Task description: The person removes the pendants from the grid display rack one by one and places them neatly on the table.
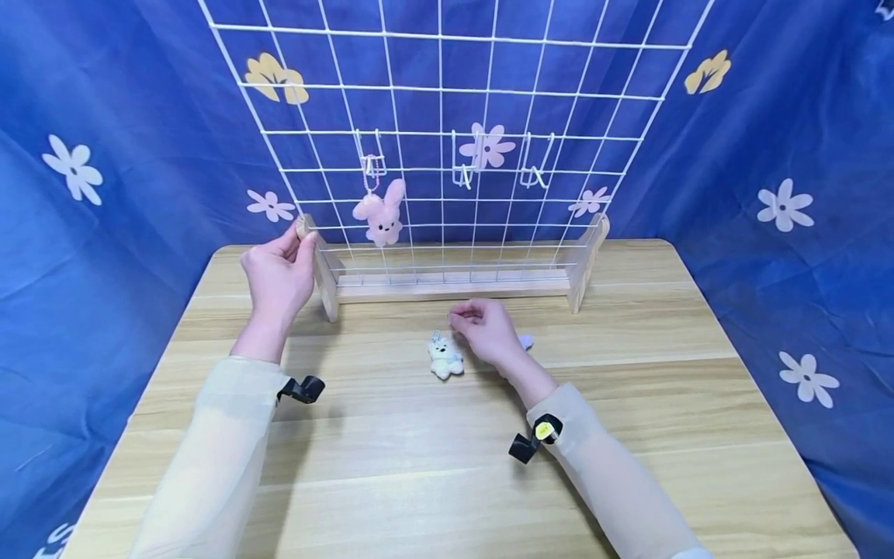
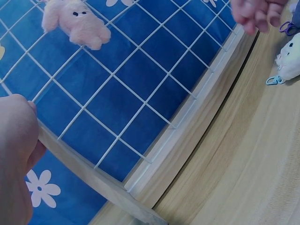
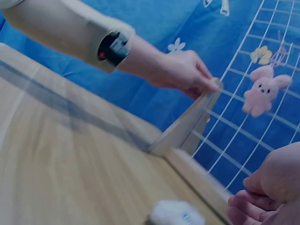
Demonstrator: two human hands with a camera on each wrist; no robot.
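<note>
My left hand (image 1: 278, 272) pinches the top of the wooden side support (image 1: 325, 281) of a white wire grid rack (image 1: 440, 167). Below the grid, my right hand (image 1: 486, 330) hovers over the table with fingers loosely bent and nothing visible in them. Just left of it lies a small white plush keychain (image 1: 445, 360) with a light blue clasp, apart from the fingers. A purple plush (image 1: 527, 341) is mostly hidden behind the right wrist. From the left hook hangs a pink bunny plush keychain (image 1: 382, 219) by its pink bead chain.
Two more wire hooks, a middle one (image 1: 462, 175) and a right one (image 1: 535, 177), hang on the grid with nothing on them. The rack's wooden base bar (image 1: 454, 289) spans the back of the wooden table (image 1: 391, 481). Blue flowered cloth (image 1: 789, 272) surrounds the table.
</note>
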